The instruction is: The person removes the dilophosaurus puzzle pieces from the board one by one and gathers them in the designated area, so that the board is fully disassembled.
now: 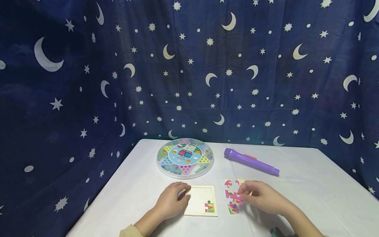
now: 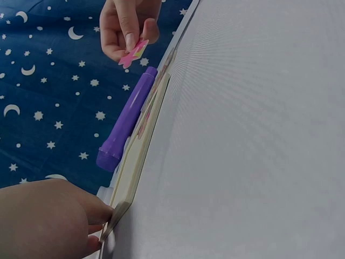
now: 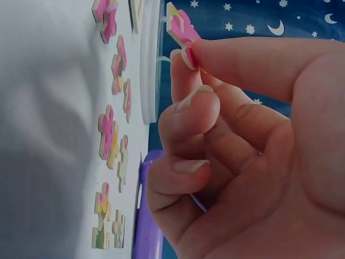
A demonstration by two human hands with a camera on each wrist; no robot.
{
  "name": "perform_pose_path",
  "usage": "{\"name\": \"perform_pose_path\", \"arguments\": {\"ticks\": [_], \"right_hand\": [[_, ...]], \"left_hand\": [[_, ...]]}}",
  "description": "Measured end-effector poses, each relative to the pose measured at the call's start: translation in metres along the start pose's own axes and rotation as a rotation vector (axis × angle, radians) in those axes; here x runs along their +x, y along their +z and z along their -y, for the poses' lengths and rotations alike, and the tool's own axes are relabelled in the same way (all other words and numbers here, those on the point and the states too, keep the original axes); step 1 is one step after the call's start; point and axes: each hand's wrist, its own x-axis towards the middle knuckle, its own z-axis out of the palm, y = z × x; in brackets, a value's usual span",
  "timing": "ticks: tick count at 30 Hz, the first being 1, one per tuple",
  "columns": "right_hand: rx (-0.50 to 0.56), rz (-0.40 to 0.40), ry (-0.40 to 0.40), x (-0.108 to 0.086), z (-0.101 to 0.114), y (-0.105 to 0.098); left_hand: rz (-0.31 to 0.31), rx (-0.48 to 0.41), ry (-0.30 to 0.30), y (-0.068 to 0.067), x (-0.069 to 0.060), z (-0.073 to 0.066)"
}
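Note:
My left hand (image 1: pixel 171 201) holds the left side of a shallow, cream-coloured puzzle tray (image 1: pixel 197 197); the left wrist view shows its fingers pinching a corner. One pink and green jigsaw piece (image 1: pixel 209 207) lies in the tray's lower right corner. To the right, my right hand (image 1: pixel 266 198) pinches a pink jigsaw piece (image 3: pixel 182 26) between thumb and index finger, raised off the table. Loose jigsaw pieces (image 1: pixel 233 208) lie on the table under and beside this hand, which partly hides them in the head view. Several more jigsaw pieces (image 3: pixel 108 129) show in the right wrist view.
A round, clear-rimmed Chinese checkers board (image 1: pixel 185 169) lies behind the tray. Back right is a purple toy microphone (image 1: pixel 251 162). The white-covered table (image 1: pixel 296 184) backs onto a dark blue curtain (image 1: pixel 195 59) with moons and stars. A dark green object (image 1: pixel 276 232) shows near the right forearm.

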Motion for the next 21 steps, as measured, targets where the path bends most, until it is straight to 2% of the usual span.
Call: {"name": "perform_pose_path", "arguments": {"ticks": [7, 12, 21], "right_hand": [[-0.014, 0.043, 0.027, -0.0019, -0.0014, -0.0038], [-0.023, 0.074, 0.005, -0.0051, -0.0039, -0.0058], [-0.035, 0.134, 0.069, -0.0082, -0.0069, -0.0085]], "left_hand": [[-0.001, 0.000, -0.003, -0.0001, 0.0003, 0.0002], [-0.002, -0.001, 0.000, -0.0002, 0.0005, 0.0003], [-0.005, 0.005, 0.009, -0.0001, 0.0012, -0.0004]]}}
